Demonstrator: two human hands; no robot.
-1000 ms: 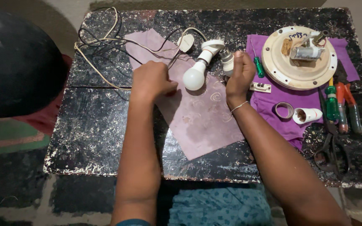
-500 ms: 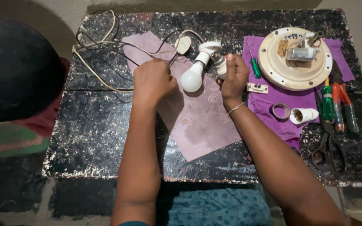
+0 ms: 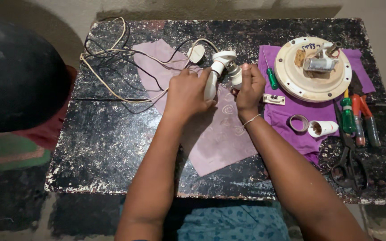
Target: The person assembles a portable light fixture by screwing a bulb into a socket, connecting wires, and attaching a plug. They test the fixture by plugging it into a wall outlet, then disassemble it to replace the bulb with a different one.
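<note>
A white bulb (image 3: 210, 82) sits screwed into a white lamp holder (image 3: 225, 59) with thin wires trailing away, both raised above the pale purple cloth (image 3: 220, 138) on the dark speckled surface (image 3: 108, 143). The left hand (image 3: 186, 91) is wrapped closed around the bulb's glass. The right hand (image 3: 248, 87), just beside the bulb, pinches the holder's end between fingers and thumb, forearms angled inward over the cloth.

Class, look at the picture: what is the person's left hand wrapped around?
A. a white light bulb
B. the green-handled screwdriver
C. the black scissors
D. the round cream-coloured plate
A: the left hand is closed around the white light bulb, while the right hand grips the white socket end beside it, above the pink cloth.
</note>
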